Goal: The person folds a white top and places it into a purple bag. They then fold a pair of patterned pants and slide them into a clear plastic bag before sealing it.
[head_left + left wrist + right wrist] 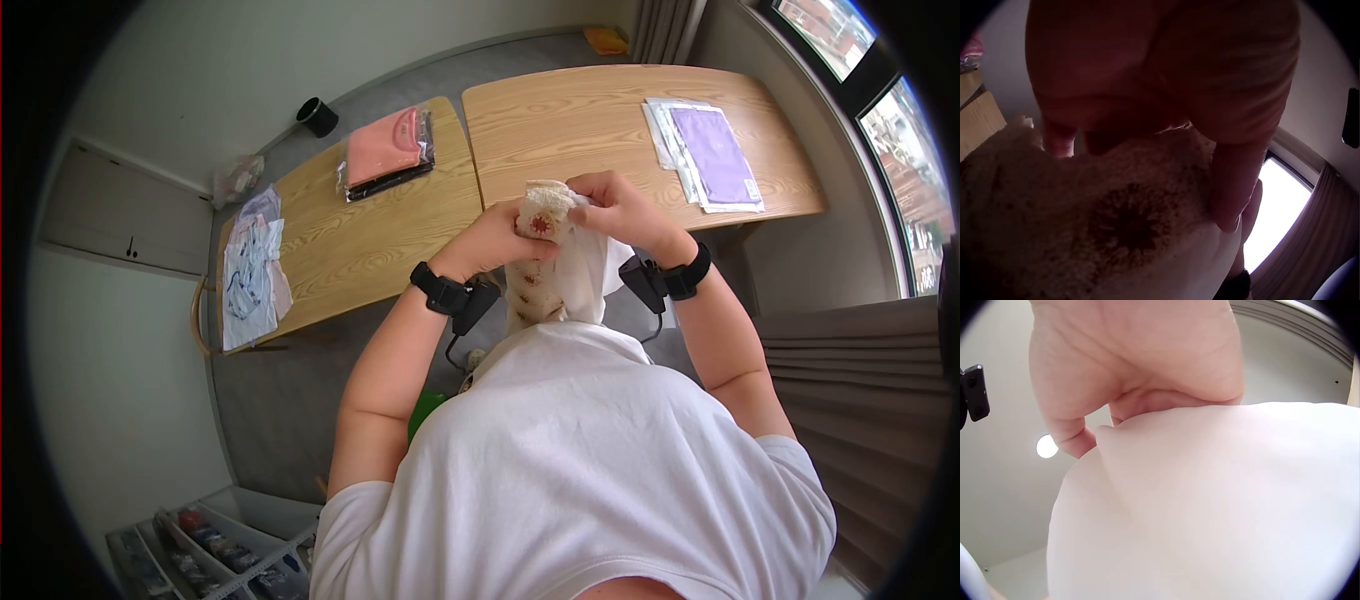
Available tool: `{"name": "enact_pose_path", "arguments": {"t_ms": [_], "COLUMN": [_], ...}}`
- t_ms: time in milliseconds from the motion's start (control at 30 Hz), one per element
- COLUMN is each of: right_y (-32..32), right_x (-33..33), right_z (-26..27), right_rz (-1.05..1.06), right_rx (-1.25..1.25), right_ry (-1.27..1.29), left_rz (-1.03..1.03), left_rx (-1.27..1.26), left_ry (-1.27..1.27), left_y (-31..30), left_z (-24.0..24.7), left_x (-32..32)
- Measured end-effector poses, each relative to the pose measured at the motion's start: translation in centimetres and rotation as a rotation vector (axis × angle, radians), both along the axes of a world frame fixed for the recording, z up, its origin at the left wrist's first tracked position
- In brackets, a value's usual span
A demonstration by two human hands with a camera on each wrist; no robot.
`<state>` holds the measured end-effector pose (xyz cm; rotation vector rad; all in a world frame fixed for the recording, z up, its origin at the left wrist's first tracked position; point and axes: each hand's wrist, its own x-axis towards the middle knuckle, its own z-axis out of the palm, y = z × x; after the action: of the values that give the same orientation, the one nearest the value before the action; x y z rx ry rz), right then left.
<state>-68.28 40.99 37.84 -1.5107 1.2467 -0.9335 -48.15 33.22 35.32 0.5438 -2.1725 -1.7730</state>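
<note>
A cream, fuzzy-textured cloth piece (530, 290) with reddish-brown flower-like marks hangs in front of my chest, with smooth white fabric (588, 275) on its right side. My left hand (490, 240) grips its left edge, thumb laid across the front below a red mark. In the left wrist view, a dark starburst mark (1129, 228) shows close under those fingers. My right hand (628, 213) pinches the top right edge, close beside the left hand. Seen from the right wrist, the white fabric (1210, 487) hangs from the fingers and hides part of them.
Two wooden tables (570, 130) stand ahead. The left one bears bagged pink and dark garments (385, 150) and pale blue packets (252, 275); the right one, bagged purple and white garments (715, 155). A black bin (317, 117) stands behind. A divided storage rack (225, 540) is at lower left.
</note>
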Motion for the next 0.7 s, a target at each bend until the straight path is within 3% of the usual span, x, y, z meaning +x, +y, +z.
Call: {"name": "enact_pose_path", "arguments": {"t_ms": [100, 267, 367, 533, 633, 700], "right_y": [-0.2, 0.7, 1.5, 1.6, 0.8, 0.2], "right_x": [-0.3, -1.7, -2.9, -1.9, -0.9, -0.5], "right_z": [-0.6, -1.3, -3.2, -6.5, -8.3, -8.8], "right_rz": [-0.068, -0.118, -0.083, -0.270, -0.347, -0.397], "right_rx": [-0.024, -0.113, -0.247, -0.429, -0.496, -0.531], "right_ry": [-0.005, -0.298, -0.119, 0.209, 0.148, 0.096], "left_rz": [0.099, 0.265, 0.318, 0.363, 0.379, 0.363], "left_rx": [0.049, -0.122, -0.291, -0.350, -0.563, -0.528], "left_ry": [-0.185, 0.045, 0.167, 0.188, 0.266, 0.219], "left_y": [0.2, -0.1, -0.7, -1.0, 0.1, 0.0], "left_z": [-0.3, 0.7, 2.1, 4.8, 7.3, 7.4], "left_x": [-0.2, 0.1, 0.6, 1.7, 1.4, 2.0]}}
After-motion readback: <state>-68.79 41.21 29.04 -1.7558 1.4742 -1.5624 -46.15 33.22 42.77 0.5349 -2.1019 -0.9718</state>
